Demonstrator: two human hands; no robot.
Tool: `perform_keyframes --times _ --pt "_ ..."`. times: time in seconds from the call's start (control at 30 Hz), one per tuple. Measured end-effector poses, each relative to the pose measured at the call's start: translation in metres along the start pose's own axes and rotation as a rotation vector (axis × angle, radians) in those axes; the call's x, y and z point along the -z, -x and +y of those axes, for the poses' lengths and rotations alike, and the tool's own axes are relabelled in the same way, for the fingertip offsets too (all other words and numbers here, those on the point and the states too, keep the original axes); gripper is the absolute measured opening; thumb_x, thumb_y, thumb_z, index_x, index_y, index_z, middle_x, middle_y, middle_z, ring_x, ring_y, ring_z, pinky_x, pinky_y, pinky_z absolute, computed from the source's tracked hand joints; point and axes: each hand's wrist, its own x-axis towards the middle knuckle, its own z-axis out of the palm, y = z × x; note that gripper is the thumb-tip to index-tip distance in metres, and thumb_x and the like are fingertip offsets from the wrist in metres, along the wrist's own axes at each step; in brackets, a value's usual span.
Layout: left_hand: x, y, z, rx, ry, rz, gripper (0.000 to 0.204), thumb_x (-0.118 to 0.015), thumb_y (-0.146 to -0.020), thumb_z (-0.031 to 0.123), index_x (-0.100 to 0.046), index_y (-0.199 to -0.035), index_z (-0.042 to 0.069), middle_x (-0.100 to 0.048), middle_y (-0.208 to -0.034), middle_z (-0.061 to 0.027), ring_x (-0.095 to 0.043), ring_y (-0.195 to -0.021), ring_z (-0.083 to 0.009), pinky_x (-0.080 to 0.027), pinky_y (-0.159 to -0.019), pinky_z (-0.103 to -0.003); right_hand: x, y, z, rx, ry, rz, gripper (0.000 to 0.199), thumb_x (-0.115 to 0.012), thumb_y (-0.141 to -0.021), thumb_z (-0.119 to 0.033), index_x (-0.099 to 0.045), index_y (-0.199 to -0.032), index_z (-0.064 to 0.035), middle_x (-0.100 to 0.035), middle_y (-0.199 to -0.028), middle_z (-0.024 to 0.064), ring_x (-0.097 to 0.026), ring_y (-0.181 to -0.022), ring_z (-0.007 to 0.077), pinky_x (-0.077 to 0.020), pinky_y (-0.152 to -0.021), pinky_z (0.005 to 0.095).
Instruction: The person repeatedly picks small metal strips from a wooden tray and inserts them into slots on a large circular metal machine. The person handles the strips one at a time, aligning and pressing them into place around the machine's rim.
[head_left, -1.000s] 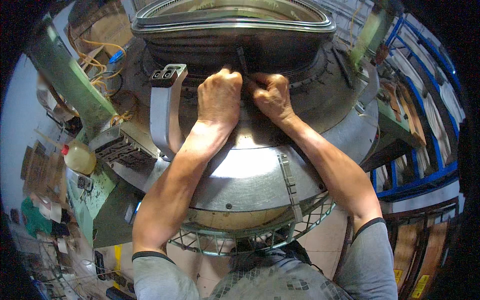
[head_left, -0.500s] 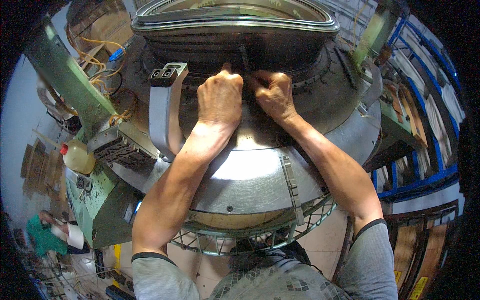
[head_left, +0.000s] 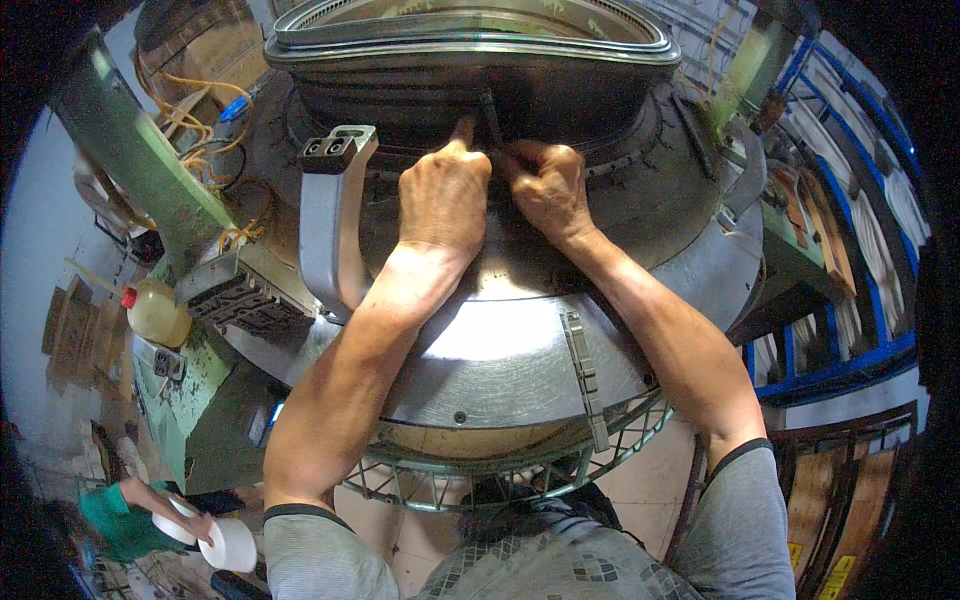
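Both hands are close together at the lower front of a dark cylinder [head_left: 390, 95], part of a large round metal machine. My left hand [head_left: 443, 200] is closed, knuckles up, with its index finger reaching onto the cylinder wall; its other fingertips are hidden. Just to the right, my right hand [head_left: 550, 190] is bent inward with thumb and fingers pressed together. Whatever it pinches is too small or hidden to name. Between the fingertips a thin dark upright strip [head_left: 489, 110] runs along the cylinder. I cannot tell whether either hand touches it.
A curved grey handle-like arm [head_left: 330, 230] rises left of my left forearm. A slotted metal block [head_left: 245, 290] and a yellowish jug [head_left: 158, 312] with a red cap are farther left. A jointed metal strip [head_left: 583, 380] lies on the shiny ring [head_left: 480, 385]. A co-worker's green sleeve [head_left: 110, 520] shows lower left.
My left hand has shifted slightly up and right, its index finger farther up the cylinder. My right hand has barely moved. The co-worker has moved right, carrying white round things.
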Motion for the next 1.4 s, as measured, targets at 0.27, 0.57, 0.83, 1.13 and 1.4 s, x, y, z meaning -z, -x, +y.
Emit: perform_keyframes --times 0.27,0.57,0.83,1.13,1.4 --pt "-0.0038 0.0008 -0.0019 -0.037 0.013 0.024 0.006 -0.069 -0.072 -0.003 -0.072 -0.077 -0.001 -0.069 -0.107 -0.0189 -0.073 -0.083 -0.034 -0.061 -0.07 -0.04 -0.0007 0.0003 0.0012 -0.019 0.008 -0.009 0.016 -0.07 -0.086 -0.013 -0.076 -0.092 -0.0003 -0.072 -0.081 0.0214 -0.071 -0.067 0.021 -0.0525 -0.061 0.0337" --pt "-0.0081 0.0013 -0.0045 -0.078 0.14 0.103 0.01 -0.057 -0.078 -0.002 -0.063 -0.07 -0.002 -0.065 -0.096 -0.0225 -0.068 -0.08 -0.0428 -0.056 -0.068 -0.05 0.0004 0.0002 -0.0008 -0.06 0.02 -0.009 0.016 -0.07 -0.085 -0.014 -0.076 -0.091 -0.0003 -0.071 -0.079 0.0223 -0.071 -0.065 0.0211 -0.0519 -0.06 0.0343" --pt "-0.0092 -0.0001 -0.0028 -0.035 0.093 0.052 0.009 -0.059 -0.075 -0.004 -0.066 -0.07 -0.001 -0.06 -0.133 -0.0187 -0.07 -0.086 -0.0414 -0.059 -0.074 -0.047 -0.0006 -0.0005 -0.0011 -0.066 0.03 0.015 0.017 -0.07 -0.084 -0.015 -0.075 -0.089 -0.0004 -0.07 -0.077 0.0227 -0.07 -0.064 0.0243 -0.0514 -0.06 0.0366" --pt "-0.0102 -0.0002 -0.0038 -0.031 0.118 0.042 0.009 -0.059 -0.074 -0.006 -0.068 -0.073 -0.002 -0.057 -0.138 -0.0178 -0.07 -0.088 -0.0418 -0.059 -0.077 -0.046 -0.0001 -0.0011 -0.005 -0.087 -0.01 0.03 0.017 -0.064 -0.078 -0.013 -0.075 -0.081 -0.0009 -0.067 -0.074 0.026 -0.069 -0.063 0.0355 -0.0541 -0.061 0.0422" --pt "-0.0087 0.0001 -0.0038 -0.065 0.06 0.013 0.012 -0.065 -0.071 -0.005 -0.073 -0.08 -0.005 -0.052 -0.145 -0.0185 -0.073 -0.086 -0.0374 -0.062 -0.074 -0.041 -0.0007 -0.0003 -0.0003 -0.058 0.038 0.021 0.016 -0.07 -0.084 -0.013 -0.075 -0.089 0.0007 -0.069 -0.075 0.0232 -0.07 -0.061 0.0239 -0.0511 -0.057 0.0367"
